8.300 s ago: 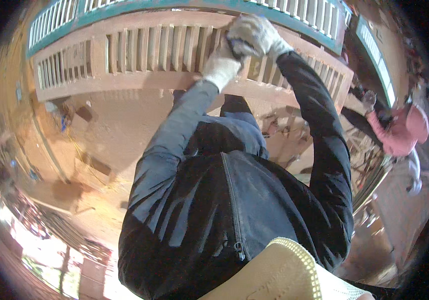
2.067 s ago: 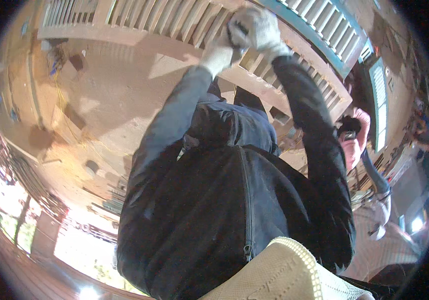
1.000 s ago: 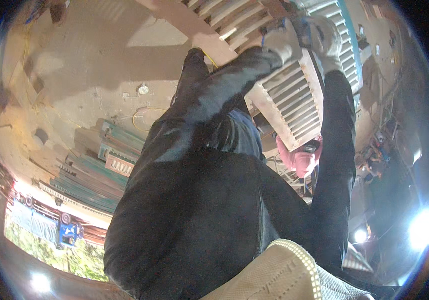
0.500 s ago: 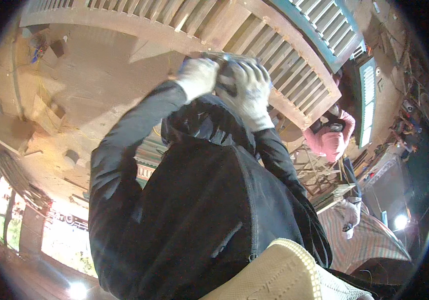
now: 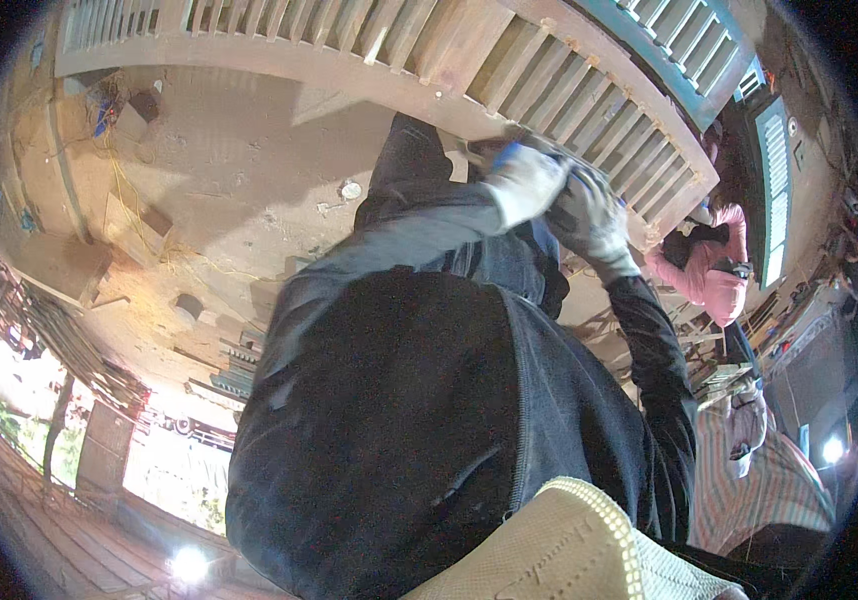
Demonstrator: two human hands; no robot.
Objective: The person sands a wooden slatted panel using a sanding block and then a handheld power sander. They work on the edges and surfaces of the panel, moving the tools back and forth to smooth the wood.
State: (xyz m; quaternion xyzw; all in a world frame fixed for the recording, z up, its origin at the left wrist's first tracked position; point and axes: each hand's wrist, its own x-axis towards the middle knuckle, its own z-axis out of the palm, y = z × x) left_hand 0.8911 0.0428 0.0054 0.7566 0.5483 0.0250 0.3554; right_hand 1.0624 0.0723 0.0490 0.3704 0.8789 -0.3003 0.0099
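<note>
A long wooden louvred shutter (image 5: 459,112) with slats stretches across the top of the view. Both my hands wear pale work gloves and are closed round a dark hand tool (image 5: 571,172) at the shutter's near edge. My left hand (image 5: 529,186) is on its left part, bent across in front of me. On its right side, my right hand (image 5: 597,228) wraps round it. Motion blur and the gloves hide most of the tool, so its exact kind does not show. Whether its underside touches the wood cannot be made out.
A blue-green louvred panel (image 5: 694,65) stands beyond the shutter. At the right, a person in pink (image 5: 714,275) bends by the shutter's end. A yellow cord (image 5: 134,215) and wooden boards (image 5: 59,265) lie on the floor at left. Striped cloth (image 5: 719,470) hangs at lower right.
Both hands and the tool have moved right along the shutter's near edge. My arms swing right with them, and my legs now show below the shutter.
</note>
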